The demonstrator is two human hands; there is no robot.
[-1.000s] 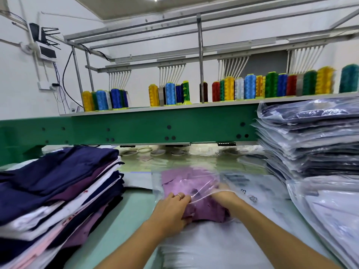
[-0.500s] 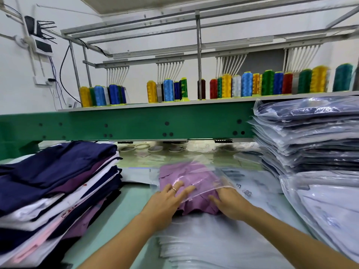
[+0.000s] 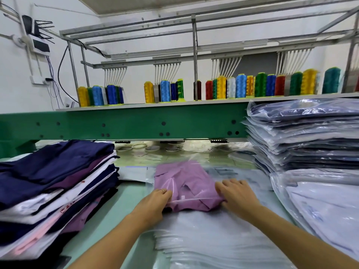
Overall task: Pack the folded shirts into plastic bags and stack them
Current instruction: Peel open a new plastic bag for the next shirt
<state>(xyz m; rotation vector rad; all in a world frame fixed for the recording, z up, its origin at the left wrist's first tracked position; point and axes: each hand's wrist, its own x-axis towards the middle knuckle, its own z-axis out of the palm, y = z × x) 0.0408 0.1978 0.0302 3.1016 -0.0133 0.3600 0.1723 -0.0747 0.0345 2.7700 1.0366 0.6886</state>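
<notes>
Grip: left hand (image 3: 155, 200) pinches plastic bag (image 3: 223, 171) mouth; right hand (image 3: 236, 197) flat, fingers spread, beside purple shirt (image 3: 190, 183). Hands now wider apart; shirt nearly bagged.

I can read nothing for certain. Dark print sits on the plastic bag (image 3: 226, 171) lying on the tabletop (image 3: 124, 197), but it is blurred; red marks on a white shirt (image 3: 81, 183) (in the stack at my left) are too small to make out.
</notes>
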